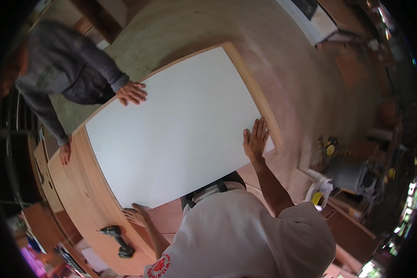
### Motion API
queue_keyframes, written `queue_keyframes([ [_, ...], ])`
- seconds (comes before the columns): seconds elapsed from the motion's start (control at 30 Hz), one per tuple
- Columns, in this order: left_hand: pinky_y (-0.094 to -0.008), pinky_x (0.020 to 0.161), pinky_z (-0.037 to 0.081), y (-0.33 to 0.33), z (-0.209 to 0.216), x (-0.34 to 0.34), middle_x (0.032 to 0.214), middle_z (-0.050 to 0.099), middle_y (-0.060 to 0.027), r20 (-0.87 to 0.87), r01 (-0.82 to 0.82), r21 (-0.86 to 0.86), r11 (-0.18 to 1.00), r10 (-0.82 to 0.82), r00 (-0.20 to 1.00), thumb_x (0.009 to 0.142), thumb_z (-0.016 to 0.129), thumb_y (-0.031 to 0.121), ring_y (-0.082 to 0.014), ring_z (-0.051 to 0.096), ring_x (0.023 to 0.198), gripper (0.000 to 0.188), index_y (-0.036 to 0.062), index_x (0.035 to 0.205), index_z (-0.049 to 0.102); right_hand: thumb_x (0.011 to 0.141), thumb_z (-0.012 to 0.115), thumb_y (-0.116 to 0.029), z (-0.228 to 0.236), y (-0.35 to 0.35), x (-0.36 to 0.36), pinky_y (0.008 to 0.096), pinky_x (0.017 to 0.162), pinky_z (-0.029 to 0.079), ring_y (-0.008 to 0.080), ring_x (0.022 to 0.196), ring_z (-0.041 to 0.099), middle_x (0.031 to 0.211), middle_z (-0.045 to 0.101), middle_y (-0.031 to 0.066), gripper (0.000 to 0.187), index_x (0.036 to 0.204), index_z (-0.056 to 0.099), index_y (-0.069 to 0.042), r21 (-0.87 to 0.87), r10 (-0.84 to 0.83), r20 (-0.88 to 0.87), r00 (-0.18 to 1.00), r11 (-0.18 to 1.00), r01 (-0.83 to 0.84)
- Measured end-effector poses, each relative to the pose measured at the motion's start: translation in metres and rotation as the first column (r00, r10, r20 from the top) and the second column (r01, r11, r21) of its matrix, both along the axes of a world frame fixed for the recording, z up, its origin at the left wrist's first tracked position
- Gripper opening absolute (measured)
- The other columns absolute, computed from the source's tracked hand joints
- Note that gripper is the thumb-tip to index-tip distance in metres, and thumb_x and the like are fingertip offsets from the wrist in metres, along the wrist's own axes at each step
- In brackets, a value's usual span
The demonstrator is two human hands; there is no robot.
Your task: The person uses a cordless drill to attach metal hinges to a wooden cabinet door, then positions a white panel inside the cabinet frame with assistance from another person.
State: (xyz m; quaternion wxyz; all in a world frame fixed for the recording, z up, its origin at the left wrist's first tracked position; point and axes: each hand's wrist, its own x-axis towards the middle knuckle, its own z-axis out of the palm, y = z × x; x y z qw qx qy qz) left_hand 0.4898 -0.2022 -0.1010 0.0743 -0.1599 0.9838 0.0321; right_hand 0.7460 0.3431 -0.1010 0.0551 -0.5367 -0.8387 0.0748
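A large white panel point(171, 125) lies on a light wooden board or tabletop point(78, 185), whose bare wood shows along the far and right edges and widely at the left. My right hand point(256, 140) rests flat on the panel's right end, fingers stretched and nothing held. At the panel's near left corner, my left hand point(136, 215) lies with its fingers extended over the edge of the panel and the wood. Across from me, a co-worker in a dark sweater point(69, 65) presses one hand point(131, 92) on the panel's far edge and keeps the other hand point(66, 153) on the wooden board's far left edge.
A cordless drill point(119, 242) lies on the wood left of my left hand. On the floor at right stand a grey tank-like machine with a gauge point(352, 173) and a white bucket point(317, 194). A white-edged cabinet point(310, 21) is at the far right; wooden pieces point(44, 222) stand at left.
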Motion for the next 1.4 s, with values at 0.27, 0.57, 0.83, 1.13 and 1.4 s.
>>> queue_keyframes([
  [0.27, -0.0530, 0.117, 0.036, 0.008, -0.001, -0.017, 0.159, 0.036, -0.0186, -0.139, -0.025, -0.159, 0.987, 0.003, 0.990, 0.104, 0.037, 0.060, -0.0363, 0.038, 0.145, 0.078, 0.0015, 0.155, 0.034, 0.106, 0.042, -0.047, -0.004, -0.055, 0.049, 0.0588, 0.124, 0.009, 0.0358, 0.158, 0.013, 0.169, 0.017, 0.0219, 0.075, 0.160, 0.024, 0.001, -0.015, -0.246, -0.133, 0.960, 0.969, 0.246],
  [0.57, -0.0510, 0.110, 0.044, 0.011, 0.001, -0.024, 0.148, 0.047, -0.0165, 0.002, -0.179, 0.269, 0.946, 0.185, 0.983, 0.104, 0.043, 0.055, -0.0340, 0.048, 0.135, 0.069, 0.0020, 0.147, 0.042, 0.096, 0.064, -0.058, -0.038, -0.073, 0.080, 0.0479, 0.105, 0.047, 0.0302, 0.131, 0.049, 0.155, 0.041, 0.0163, 0.087, 0.152, 0.034, 0.002, -0.898, -0.933, -0.322, 0.162, 0.355, 0.260],
  [0.83, -0.0493, 0.104, 0.051, -0.011, -0.014, -0.005, 0.138, 0.056, -0.0147, 0.444, -0.466, 0.883, -0.055, 0.415, 0.794, 0.104, 0.048, 0.051, -0.0320, 0.057, 0.125, 0.061, 0.0024, 0.141, 0.050, 0.101, 0.055, -0.059, -0.015, -0.074, 0.062, 0.0530, 0.112, 0.038, 0.0284, 0.136, 0.047, 0.148, 0.049, 0.0096, 0.068, 0.149, 0.042, -0.013, -0.967, -0.975, -0.216, -0.054, 0.221, -0.130],
  [1.13, -0.0424, 0.089, 0.058, 0.005, -0.027, 0.045, 0.097, 0.065, -0.0034, 0.547, -0.433, 0.814, -0.388, 0.258, 0.797, 0.104, 0.056, 0.041, -0.0211, 0.065, 0.091, 0.034, 0.0081, 0.111, 0.061, 0.101, 0.058, -0.052, 0.008, -0.112, 0.051, 0.0469, 0.112, 0.041, 0.0288, 0.136, 0.045, 0.149, 0.044, 0.0144, 0.070, 0.149, 0.040, -0.005, -0.934, -0.970, -0.180, 0.165, 0.116, -0.337],
  [1.4, -0.0369, 0.083, 0.060, 0.017, -0.022, 0.052, 0.100, 0.065, -0.0049, 0.497, -0.446, 0.858, -0.256, 0.192, 0.846, 0.102, 0.061, 0.047, -0.0174, 0.065, 0.087, 0.043, 0.0068, 0.118, 0.059, 0.100, 0.058, -0.056, -0.008, -0.117, 0.041, 0.0498, 0.117, 0.037, 0.0331, 0.145, 0.037, 0.161, 0.029, 0.0174, 0.082, 0.157, 0.029, -0.004, -0.951, -0.957, -0.120, 0.265, 0.035, -0.306],
])
